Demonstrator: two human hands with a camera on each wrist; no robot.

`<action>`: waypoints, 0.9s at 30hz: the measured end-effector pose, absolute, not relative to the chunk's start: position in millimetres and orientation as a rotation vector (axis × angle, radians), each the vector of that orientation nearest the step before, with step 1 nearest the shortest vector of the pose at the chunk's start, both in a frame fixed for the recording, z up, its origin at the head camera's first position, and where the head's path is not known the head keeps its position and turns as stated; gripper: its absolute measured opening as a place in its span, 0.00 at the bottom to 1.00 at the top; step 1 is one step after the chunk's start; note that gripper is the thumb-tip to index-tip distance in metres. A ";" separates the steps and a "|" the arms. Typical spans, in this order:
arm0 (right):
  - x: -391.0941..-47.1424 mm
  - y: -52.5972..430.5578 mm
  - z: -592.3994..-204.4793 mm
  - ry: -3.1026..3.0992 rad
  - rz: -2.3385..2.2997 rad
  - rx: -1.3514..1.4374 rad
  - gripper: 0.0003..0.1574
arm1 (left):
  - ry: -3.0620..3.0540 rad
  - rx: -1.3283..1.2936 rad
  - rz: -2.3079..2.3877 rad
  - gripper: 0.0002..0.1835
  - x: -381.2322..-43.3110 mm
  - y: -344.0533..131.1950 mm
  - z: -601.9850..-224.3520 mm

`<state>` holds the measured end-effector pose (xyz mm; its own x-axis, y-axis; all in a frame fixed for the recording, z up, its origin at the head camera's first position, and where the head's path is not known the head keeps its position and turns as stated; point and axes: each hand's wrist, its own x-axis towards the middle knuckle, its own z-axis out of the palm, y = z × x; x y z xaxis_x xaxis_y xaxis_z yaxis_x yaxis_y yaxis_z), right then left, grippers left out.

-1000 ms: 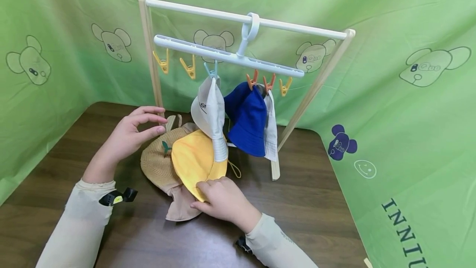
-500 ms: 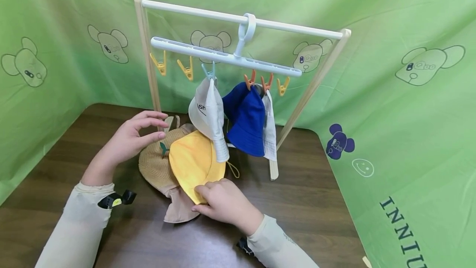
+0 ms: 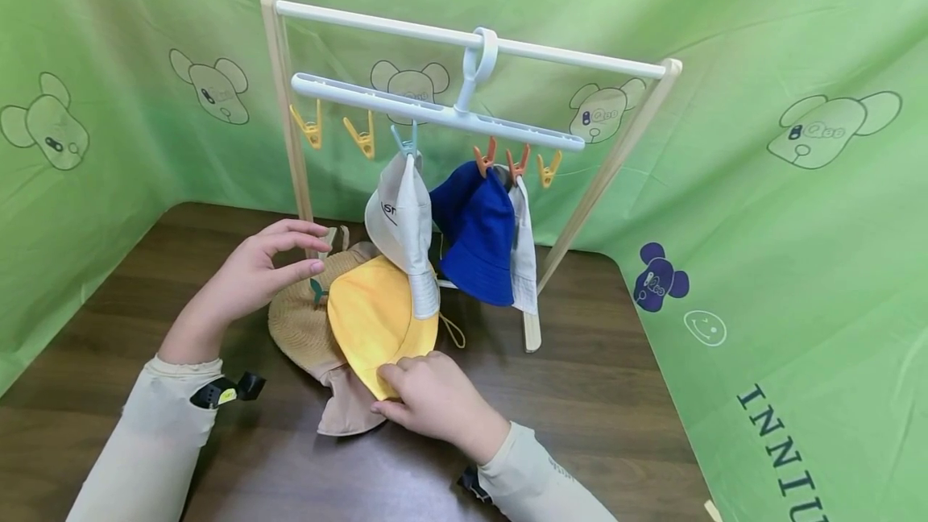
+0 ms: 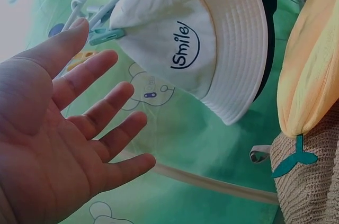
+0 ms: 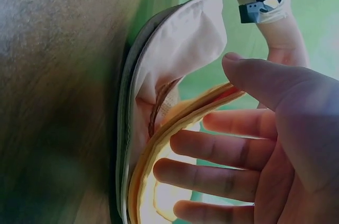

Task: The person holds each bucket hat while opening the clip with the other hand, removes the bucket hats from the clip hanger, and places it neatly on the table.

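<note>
My right hand (image 3: 442, 397) pinches the near brim of a yellow bucket hat (image 3: 370, 304), thumb at the edge and fingers over the brim. The yellow hat lies partly on a tan knit hat (image 3: 297, 329) with a green sprout and a pale cloth flap. My left hand (image 3: 254, 272), fingers apart and holding nothing, hovers above the tan hat's left side. In the left wrist view, a white "Smile" bucket hat (image 4: 164, 38) hangs from a light blue clip (image 4: 106, 36), beyond the left fingertips. From the right wrist, the yellow brim (image 5: 169, 128) runs up between thumb and index finger.
A wooden rack with a white bar (image 3: 377, 21) holds a pale blue hanger (image 3: 391, 101). Yellow clips (image 3: 362, 137) hang with nothing in them. Orange clips (image 3: 484, 158) hold a blue bucket hat (image 3: 478, 232) and another white hat (image 3: 524, 244). Green printed cloth surrounds the table (image 3: 594, 393).
The head view has shifted slightly, so everything sits a little further left in it. Both hands and the hats keep nearly the same places relative to one another.
</note>
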<state>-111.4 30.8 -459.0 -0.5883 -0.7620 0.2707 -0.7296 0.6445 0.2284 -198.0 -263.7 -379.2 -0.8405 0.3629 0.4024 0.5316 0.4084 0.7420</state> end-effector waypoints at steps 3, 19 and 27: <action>-110.3 30.0 -458.5 -2.526 -0.137 1.181 0.24 | -2.483 -0.803 -1.405 0.13 -197.9 -263.5 -378.7; -109.1 29.4 -458.6 -2.532 -0.141 1.207 0.24 | -2.461 -0.824 -1.418 0.12 -198.4 -263.2 -377.3; -107.5 29.3 -455.6 -2.517 -0.139 1.222 0.23 | -2.486 -0.828 -1.406 0.11 -198.2 -264.3 -378.1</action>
